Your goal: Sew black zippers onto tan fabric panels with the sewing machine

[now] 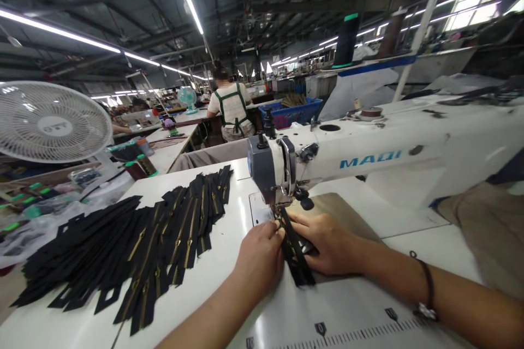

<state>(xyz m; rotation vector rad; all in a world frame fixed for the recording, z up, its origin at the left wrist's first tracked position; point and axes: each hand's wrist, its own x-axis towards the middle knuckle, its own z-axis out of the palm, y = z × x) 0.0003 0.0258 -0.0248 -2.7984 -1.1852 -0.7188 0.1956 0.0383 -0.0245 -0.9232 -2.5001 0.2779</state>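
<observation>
A black zipper (298,267) with brass-coloured teeth runs under the presser foot (279,211) of a white sewing machine (385,142). My left hand (261,255) pinches its left edge close to the needle. On the other side my right hand (329,242) has its fingers curled against the strip, with a small shiny metal piece (306,246) under the palm that I cannot make out. Brown fabric (344,212) lies beneath and behind the right hand. To the left, many black zippers (180,223) are spread in an overlapping row beside black strips (77,256).
A white fan (55,125) stands at the left, near thread spools (141,166). Ahead, a person (231,103) sits facing away beside a blue crate (290,112). A printed ruler (356,335) marks the table's front edge. More brown fabric (487,229) hangs at right.
</observation>
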